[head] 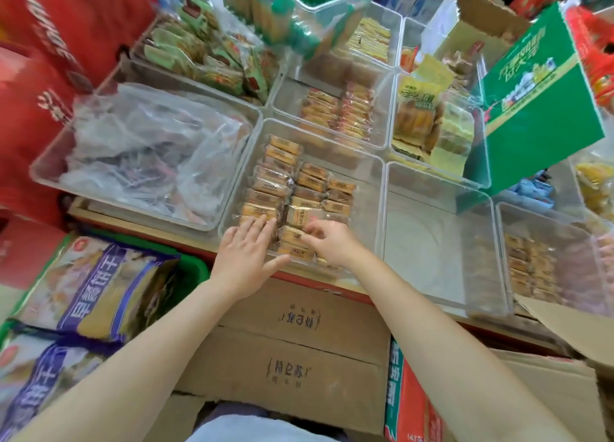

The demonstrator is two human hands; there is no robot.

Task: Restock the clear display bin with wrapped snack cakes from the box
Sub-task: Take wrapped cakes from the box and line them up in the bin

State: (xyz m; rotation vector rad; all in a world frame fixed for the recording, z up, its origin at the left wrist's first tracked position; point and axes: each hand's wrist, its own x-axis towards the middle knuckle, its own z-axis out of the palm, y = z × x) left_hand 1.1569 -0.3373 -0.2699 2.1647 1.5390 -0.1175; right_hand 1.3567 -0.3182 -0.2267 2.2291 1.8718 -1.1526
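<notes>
- Two bare hands reach into one clear display bin [372,176] at the counter's front edge.
- Inside it, wrapped snack cakes [277,172] lie in three columns; roughly seven show in the left one, about six in the middle, three on the right, though wrappers blur together and an exact tally is uncertain.
- Each cake's long axis runs left to right, label face up, stacked edge to edge away from the viewer.
- The left hand [247,254] lies flat, fingers straight, pressing on the nearest cakes of the left column.
- The right hand [330,242] has curled fingers pinching the near cake of the middle column.
- The closed cardboard box [292,345] sits just below the counter; its contents are hidden.
- The neighbouring empty bin [438,242] stands just right.
- The hands cover the bin's front row.
</notes>
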